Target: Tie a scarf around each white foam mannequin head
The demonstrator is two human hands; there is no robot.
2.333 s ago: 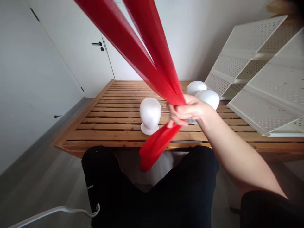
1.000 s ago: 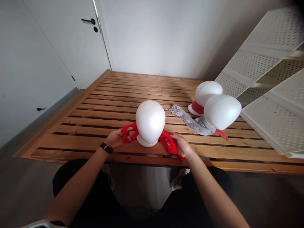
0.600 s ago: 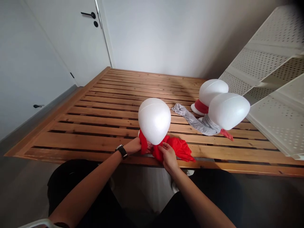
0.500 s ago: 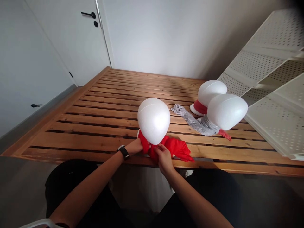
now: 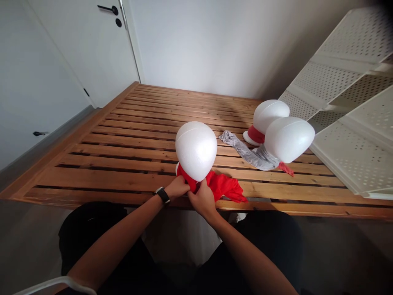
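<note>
Fingers both pinching red cloth — under foam wig head — long loose end points right

We are pinching a crumpled red cloth with our left hand and right hand, gathering it tight under a white foam mannequin head. The egg-shaped head is standing upright near the front edge of the slatted wooden table, with a faint seam running over its crown. The cloth's loose end is spreading to the right along that edge, its tip reaching the edge.
</note>
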